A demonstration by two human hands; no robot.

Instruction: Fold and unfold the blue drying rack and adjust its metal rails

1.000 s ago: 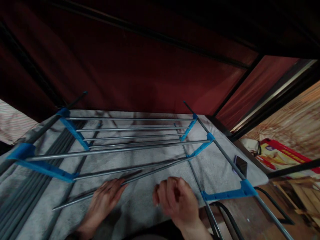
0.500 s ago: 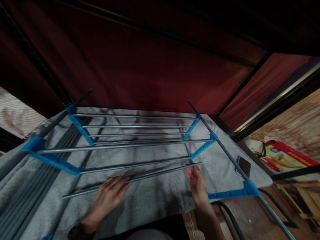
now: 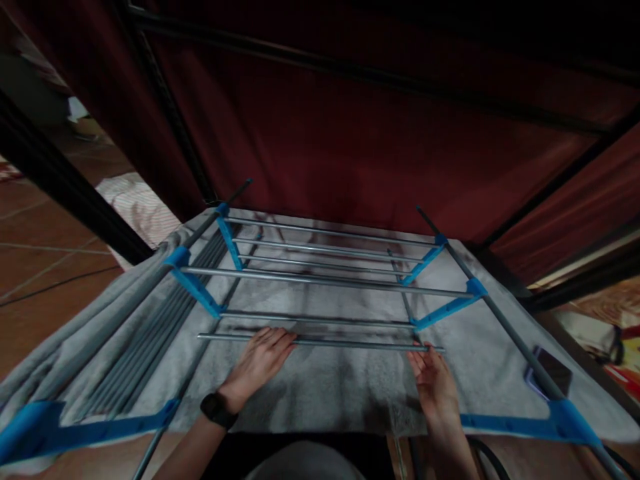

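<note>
A loose grey metal rod [image 3: 350, 344] lies level across the near side of a half-built rack of grey tubes and blue plastic brackets [image 3: 446, 313]. Left of the rod's middle, my left hand [image 3: 265, 360] is closed over it from above. My right hand [image 3: 434, 381] pinches it near its right end, palm turned up, with fingertips around the tube. Both rod ends stick out free of any bracket. Just beyond it runs a fitted crossbar [image 3: 320, 321] between the left and right blue brackets.
Several spare grey tubes [image 3: 160, 327] lie side by side on the pale cloth [image 3: 345, 393] at left. A phone [image 3: 553, 371] rests beneath the right side tube. Blue brackets [image 3: 110, 432] stand at the near corners. A dark red curtain [image 3: 350, 147] hangs behind.
The rod has turned from slanting up at the right to nearly level. My right fingers have closed round its right end. The view has swung left.
</note>
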